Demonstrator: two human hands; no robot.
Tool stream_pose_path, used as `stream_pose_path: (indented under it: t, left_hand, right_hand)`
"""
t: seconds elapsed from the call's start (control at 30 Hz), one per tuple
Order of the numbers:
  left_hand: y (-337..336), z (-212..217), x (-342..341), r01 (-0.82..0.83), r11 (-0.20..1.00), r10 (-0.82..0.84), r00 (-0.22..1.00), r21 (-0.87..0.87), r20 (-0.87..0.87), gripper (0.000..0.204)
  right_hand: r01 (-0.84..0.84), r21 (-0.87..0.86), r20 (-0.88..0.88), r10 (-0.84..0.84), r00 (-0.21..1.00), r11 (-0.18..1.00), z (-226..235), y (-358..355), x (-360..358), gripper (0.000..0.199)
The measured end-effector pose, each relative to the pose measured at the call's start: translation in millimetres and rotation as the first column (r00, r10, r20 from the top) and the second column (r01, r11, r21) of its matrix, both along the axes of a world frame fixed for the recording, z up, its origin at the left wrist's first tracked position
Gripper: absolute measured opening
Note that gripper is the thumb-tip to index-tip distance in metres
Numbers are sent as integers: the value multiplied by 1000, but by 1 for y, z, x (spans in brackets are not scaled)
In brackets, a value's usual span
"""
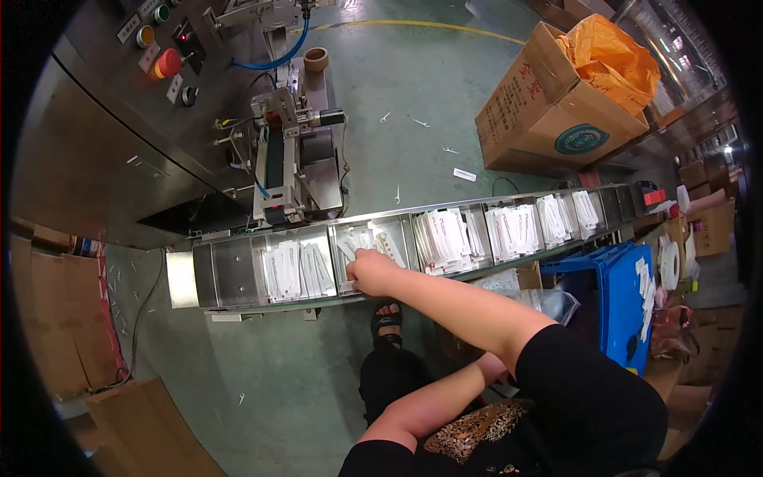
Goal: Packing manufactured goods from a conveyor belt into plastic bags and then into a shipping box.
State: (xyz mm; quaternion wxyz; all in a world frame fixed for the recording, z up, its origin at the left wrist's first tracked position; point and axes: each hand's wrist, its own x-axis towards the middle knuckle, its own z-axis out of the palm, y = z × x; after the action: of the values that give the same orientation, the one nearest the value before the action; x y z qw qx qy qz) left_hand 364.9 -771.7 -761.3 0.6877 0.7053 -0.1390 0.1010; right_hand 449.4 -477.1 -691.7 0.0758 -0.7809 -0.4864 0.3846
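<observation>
My right hand (371, 272) is closed, its fingers curled down at the near side of a metal compartment of the conveyor (369, 215). A few slim white packets (388, 248) lie in that compartment, just beyond my fingers. Whatever sits in my grip is hidden. In the compartment to its left stands a row of white packets (299, 270); to its right is a fuller compartment of white packets with red print (447, 240). My left hand (494, 367) is mostly covered by my right arm, low and to the right, and its fingers do not show.
A steel machine with a red button (165, 63) stands at the left, its narrow belt unit (276, 163) meeting the conveyor. Beyond the conveyor is a cardboard box (532, 103) with an orange bag. A blue bin (624, 298) stands at right. Small white picks (421, 123) litter the floor.
</observation>
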Motion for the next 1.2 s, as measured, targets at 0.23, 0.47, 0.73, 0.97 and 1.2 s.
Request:
stream_pose_path:
  t: [0.23, 0.47, 0.73, 0.97, 1.2]
  left_hand:
    - [-11, -27, -1, -323, 890, 182, 898, 321, 399, 56]
    - [30, 48, 6, 104, 994, -91, 944, 26, -317, 64]
    - [75, 102, 10, 263, 964, -264, 909, -48, -323, 60]
    - [71, 89, 4, 171, 930, -84, 961, 325, -265, 58]
    - [53, 74, 2, 98, 943, -21, 972, 317, -236, 59]
  right_hand:
    - [820, 202, -275, -773, 572, 536, -33, -22, 13, 25]
    - [907, 5, -315, -860, 401, 421, -41, -12, 13, 78]
    - [823, -330, -738, -670, 80, 461, -32, 13, 3, 64]
    - [884, -357, -808, -574, -130, 303, -22, 29, -9, 74]
    - [916, -89, -772, -609, 185, 391, -5, 31, -23, 77]
